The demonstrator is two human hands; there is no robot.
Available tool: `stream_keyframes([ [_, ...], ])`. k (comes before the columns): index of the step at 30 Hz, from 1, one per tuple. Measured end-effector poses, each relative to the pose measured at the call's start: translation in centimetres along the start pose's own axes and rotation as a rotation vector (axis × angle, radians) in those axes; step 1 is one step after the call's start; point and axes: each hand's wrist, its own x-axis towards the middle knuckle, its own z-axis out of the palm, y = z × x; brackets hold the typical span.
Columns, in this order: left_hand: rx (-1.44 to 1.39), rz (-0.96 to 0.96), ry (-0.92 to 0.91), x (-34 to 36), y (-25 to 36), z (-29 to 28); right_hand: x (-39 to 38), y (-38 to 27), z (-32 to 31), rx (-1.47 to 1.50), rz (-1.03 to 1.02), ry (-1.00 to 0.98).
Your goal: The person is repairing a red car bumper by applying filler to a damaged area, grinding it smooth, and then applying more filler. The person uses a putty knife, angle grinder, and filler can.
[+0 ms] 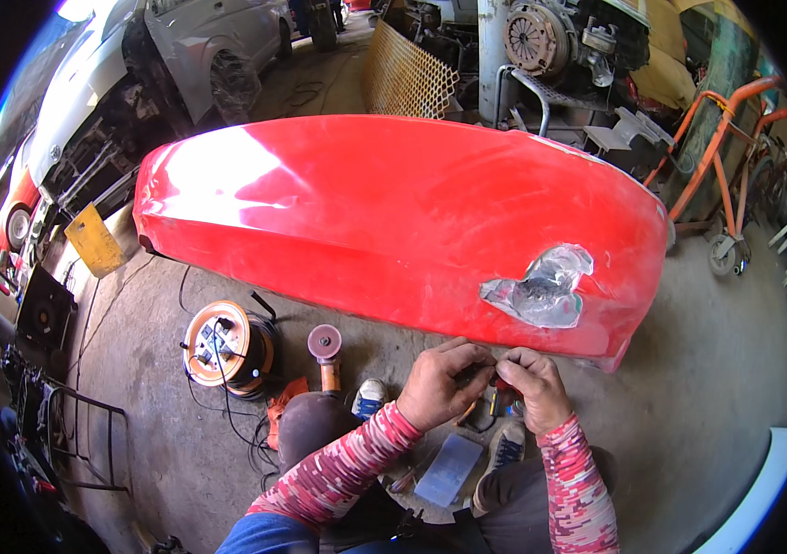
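My left hand (pixel 446 386) and my right hand (pixel 538 388) meet in front of me, fingers pinched close together. A small dark and red item shows between the fingertips, too hidden to name. Just beyond them lies a large red car body panel (pixel 384 208), with a ragged bare silver patch (pixel 549 288) on its right part. Under the hands, a tool with yellow and black parts (pixel 486 412) is partly covered. Between my shoes rests a translucent plastic case (pixel 449 469).
An angle grinder (pixel 324 351) and a cable reel (pixel 216 343) with loose black cords stand left of my knee, beside an orange cloth-like item (pixel 286 399). An orange trolley (pixel 721 175) is at right. Behind are a partly dismantled silver car (pixel 195 55) and an engine with clutch (pixel 538 42).
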Motion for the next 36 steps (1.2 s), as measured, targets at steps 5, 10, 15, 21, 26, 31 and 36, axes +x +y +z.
stream_keyframes([
  [5, 0.081, 0.002, -0.014, -0.16, 0.03, -0.12, -0.01, 0.09, 0.1, -0.019, -0.006, 0.006],
  [10, 0.108, 0.018, -0.001, -0.13, -0.16, -0.13, 0.16, 0.32, 0.21, -0.021, -0.033, -0.003],
  [15, 0.072, 0.03, -0.004, -0.15, -0.25, -0.11, 0.12, 0.31, 0.1, 0.0, 0.0, 0.007],
  [21, 0.046, 0.001, 0.0, -0.24, -0.08, -0.09, 0.17, 0.27, 0.06, -0.025, -0.02, -0.002],
  [26, 0.059, -0.046, -0.027, -0.24, 0.06, -0.16, 0.14, 0.47, 0.05, -0.031, -0.017, 0.002],
  [31, 0.074, -0.031, -0.025, -0.18, 0.09, -0.21, 0.35, 0.84, 0.02, -0.023, -0.042, -0.005],
  [36, 0.058, -0.054, -0.029, -0.2, 0.0, -0.19, 0.37, 0.96, 0.01, -0.033, -0.067, -0.007],
])
